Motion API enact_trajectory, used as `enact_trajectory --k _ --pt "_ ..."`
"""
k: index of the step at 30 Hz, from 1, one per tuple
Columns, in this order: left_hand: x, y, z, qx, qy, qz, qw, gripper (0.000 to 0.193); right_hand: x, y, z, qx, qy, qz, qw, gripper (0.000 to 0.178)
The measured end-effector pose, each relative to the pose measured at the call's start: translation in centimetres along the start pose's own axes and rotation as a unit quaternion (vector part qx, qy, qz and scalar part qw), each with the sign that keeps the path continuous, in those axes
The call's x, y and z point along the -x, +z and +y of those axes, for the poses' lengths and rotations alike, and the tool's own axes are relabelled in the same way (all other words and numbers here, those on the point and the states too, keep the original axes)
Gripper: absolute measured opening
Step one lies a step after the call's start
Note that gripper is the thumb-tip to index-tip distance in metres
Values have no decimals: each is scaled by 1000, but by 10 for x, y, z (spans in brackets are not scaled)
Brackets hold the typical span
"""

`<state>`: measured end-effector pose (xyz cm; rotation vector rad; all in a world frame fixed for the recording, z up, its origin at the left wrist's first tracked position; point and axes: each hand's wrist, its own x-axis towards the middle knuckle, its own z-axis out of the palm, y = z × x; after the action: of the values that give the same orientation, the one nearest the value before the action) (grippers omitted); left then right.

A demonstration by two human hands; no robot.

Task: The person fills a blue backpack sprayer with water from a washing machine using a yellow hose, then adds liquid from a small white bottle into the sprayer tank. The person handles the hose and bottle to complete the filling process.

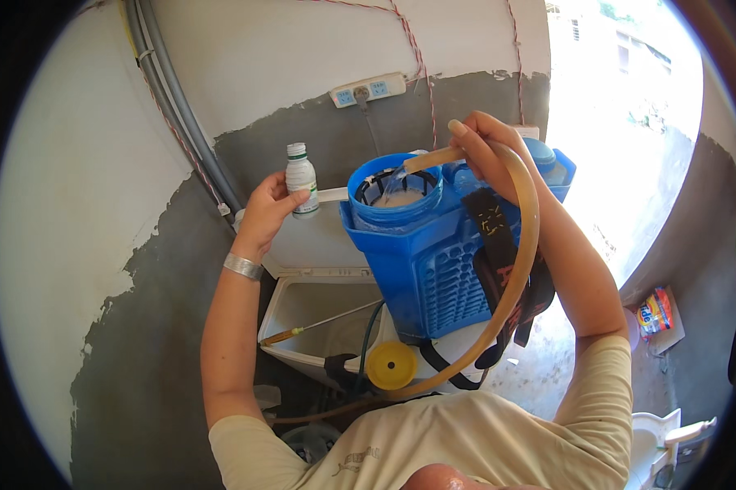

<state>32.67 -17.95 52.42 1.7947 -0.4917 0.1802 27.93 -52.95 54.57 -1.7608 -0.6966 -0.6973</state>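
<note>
My left hand [263, 214] is closed around a small white plastic bottle [301, 181] with green bands, held upright left of the tank's mouth. My right hand [490, 155] grips a yellowish, see-through hose [528, 233] near its end. Water runs from the hose end into the open round mouth of a blue backpack sprayer tank [401, 282]. A black strainer basket [370, 194] sits inside that mouth, with pale liquid in it. Black shoulder straps [499, 237] hang on the tank's right side.
Below the tank is a white tub [323, 298] with its lid raised and a yellow-handled rod [280, 336] across it. Nearby lies a round yellow cap [391, 365]. A power strip [368, 90] is on the wall behind. A colourful bag [654, 313] stands at the right.
</note>
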Motion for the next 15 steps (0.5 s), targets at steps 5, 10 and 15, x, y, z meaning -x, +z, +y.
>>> enact_trajectory --k 5,10,15 --pt "-9 2 -3 -15 27 37 999 51 0 -1 -4 -7 6 -11 1000 29" --pt "-10 14 9 -24 49 20 998 53 3 -2 -5 8 8 -12 1000 28" --pt "-13 24 25 -279 176 56 942 51 1 -1 -6 10 16 -6 1000 29"
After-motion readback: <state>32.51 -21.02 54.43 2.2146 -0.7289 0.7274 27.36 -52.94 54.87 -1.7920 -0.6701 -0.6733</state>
